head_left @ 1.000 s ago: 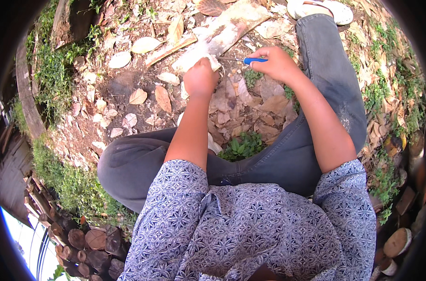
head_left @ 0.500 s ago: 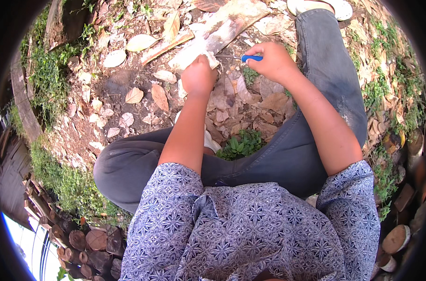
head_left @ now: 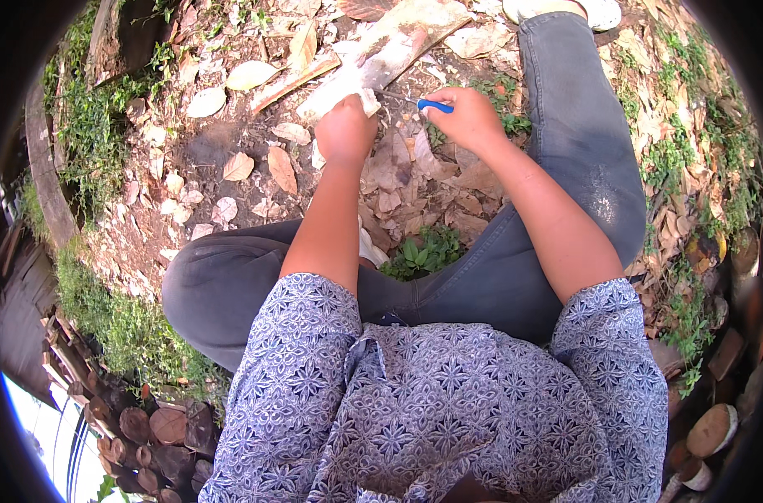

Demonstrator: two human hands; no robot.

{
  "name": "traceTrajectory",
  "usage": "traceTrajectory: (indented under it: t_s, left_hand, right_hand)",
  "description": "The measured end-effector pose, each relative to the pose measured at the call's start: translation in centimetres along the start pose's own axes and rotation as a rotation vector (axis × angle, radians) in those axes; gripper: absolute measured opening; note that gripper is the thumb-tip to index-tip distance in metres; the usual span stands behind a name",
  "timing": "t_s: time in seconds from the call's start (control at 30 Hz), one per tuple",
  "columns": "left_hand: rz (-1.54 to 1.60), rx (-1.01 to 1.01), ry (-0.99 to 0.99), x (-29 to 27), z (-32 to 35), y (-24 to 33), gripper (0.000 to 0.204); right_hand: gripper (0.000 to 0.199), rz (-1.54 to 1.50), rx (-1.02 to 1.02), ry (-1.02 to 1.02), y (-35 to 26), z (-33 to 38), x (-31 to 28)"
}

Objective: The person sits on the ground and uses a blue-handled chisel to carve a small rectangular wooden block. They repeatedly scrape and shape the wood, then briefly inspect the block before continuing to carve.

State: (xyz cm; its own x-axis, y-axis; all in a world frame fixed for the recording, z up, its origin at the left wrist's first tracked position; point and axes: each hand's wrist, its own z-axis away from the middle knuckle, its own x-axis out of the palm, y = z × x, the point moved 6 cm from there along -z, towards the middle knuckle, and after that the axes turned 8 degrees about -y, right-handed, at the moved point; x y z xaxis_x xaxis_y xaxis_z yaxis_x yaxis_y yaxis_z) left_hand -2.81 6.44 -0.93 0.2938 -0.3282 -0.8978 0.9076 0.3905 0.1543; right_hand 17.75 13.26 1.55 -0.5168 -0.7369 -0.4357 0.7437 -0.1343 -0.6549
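Both hands work at twelve o'clock, out past the person's bent knees. Largest there is the pale piece of wood, a long split slab lying on the leaf-strewn ground and slanting from about eleven o'clock up toward one. Left hand is curled closed over the slab's near end, gripping it where the wood is whitest. Right hand sits just beside it toward one o'clock, fingers wrapped tight round a small tool with a blue handle, whose thin metal tip points at the wood near the left hand. Dry leaves lie all about.
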Motion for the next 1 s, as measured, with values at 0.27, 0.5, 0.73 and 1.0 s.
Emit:
traceTrajectory:
  t_s: [0.27,0.5,0.73,1.0]
  left_hand:
    - [-0.007,-0.004,-0.008,-0.1,0.4,-0.1,0.030]
    - [-0.050,-0.064,-0.129,-0.3,-0.1,0.1,0.042]
    - [-0.035,-0.068,-0.109,0.2,-0.5,-0.4,0.044]
    - [-0.014,-0.007,-0.055,-0.1,-0.3,-0.2,0.043]
  right_hand:
    - [0.034,0.053,-0.100,-0.150,0.0,-1.5,-2.5]
    - [0.034,0.057,-0.131,-0.148,0.1,-2.0,-2.8]
    - [0.035,0.087,-0.121,-0.220,-0.3,-2.9,-3.1]
    - [0.031,0.027,-0.097,-0.235,0.0,-3.1,-3.3]
